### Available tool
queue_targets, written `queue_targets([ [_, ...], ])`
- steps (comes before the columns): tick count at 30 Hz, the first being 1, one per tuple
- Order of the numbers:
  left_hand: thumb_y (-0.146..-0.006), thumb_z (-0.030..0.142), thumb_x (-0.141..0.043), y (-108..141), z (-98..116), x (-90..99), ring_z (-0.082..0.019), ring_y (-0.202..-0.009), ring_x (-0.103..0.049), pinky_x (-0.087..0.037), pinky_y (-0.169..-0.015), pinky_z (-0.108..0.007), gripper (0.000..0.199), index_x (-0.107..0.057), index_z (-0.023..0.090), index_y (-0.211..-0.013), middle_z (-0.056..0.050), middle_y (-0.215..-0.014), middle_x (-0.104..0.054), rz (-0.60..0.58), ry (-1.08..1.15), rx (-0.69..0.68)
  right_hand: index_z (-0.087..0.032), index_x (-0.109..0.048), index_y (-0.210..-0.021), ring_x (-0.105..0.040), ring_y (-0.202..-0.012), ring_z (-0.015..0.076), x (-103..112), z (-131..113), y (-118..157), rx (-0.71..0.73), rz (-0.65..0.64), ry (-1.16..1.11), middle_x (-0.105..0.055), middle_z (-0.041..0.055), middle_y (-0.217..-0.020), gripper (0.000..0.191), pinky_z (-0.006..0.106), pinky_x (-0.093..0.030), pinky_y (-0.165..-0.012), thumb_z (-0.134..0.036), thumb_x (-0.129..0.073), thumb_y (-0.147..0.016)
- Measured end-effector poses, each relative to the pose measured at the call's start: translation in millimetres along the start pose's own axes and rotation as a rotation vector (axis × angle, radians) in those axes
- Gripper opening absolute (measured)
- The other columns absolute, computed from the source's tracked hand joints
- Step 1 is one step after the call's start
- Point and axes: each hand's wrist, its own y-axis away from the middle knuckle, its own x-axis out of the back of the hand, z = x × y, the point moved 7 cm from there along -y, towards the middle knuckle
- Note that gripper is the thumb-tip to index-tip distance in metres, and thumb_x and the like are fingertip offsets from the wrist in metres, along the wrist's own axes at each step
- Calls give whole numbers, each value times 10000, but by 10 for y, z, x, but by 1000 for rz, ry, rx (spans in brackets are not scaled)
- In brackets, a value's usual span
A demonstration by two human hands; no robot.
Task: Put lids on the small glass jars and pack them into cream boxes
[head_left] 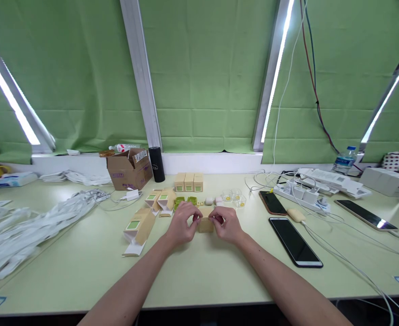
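A small kraft cardboard box [206, 226] stands on the table between my hands. My left hand [183, 223] pinches its upper left edge, thumb and forefinger together. On the other side my right hand [228, 224] pinches the upper right edge in the same way. Green plastic pieces [190, 199] lie just beyond my left hand. Past my right hand are small white-pink pieces [219, 199] and clear round cups [236, 195] with yellow bits. Open kraft boxes with green labels lie to the left, the nearest box [140, 226] with its white flap out.
Three closed kraft boxes [188, 182] stand in a row at the back. Behind them to the left are a brown carton [129, 170] and a black cylinder [156, 164]. White strips [43, 224] cover the far left. Phones [295, 241], a power strip [303, 195] and cables lie right.
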Motion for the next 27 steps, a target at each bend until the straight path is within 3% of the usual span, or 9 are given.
queue_targets([
  [13, -855, 182, -548, -10, 10, -28, -202, -719, -551, -378, -773, -394, 135, -605, 219, -738, -17, -681, -624, -53, 0, 22, -221, -580, -673, -436, -498, 125, -47, 72, 6, -72, -89, -8, -491, -36, -546, 101, 262, -330, -543, -153, -572, -748],
  [16, -884, 218, -540, -14, -34, -6, -205, -729, -576, -399, -776, -387, 128, -657, 217, -830, -25, -721, -657, -12, -2, 69, -228, -599, -811, -438, -518, 124, -41, 85, -3, -94, -149, -27, -471, -55, -578, 110, 259, -347, -566, -144, -578, -743],
  [21, -886, 167, -513, -2, -236, -25, -224, -763, -644, -440, -806, -378, 282, -727, 211, -1064, -18, -714, -683, 24, -91, 256, -252, -506, -1109, -444, -552, 127, -9, 146, -16, -160, -297, -31, -464, -95, -644, 431, 241, -325, -569, -112, -597, -712],
  [27, -817, 97, -520, 9, -280, -90, -234, -769, -669, -448, -823, -395, 281, -750, 199, -941, -41, -799, -754, -54, -176, 310, -254, -473, -1137, -490, -573, 144, 15, 333, -25, -241, -270, 112, -507, -94, -643, 416, 245, -295, -582, -105, -580, -762],
])
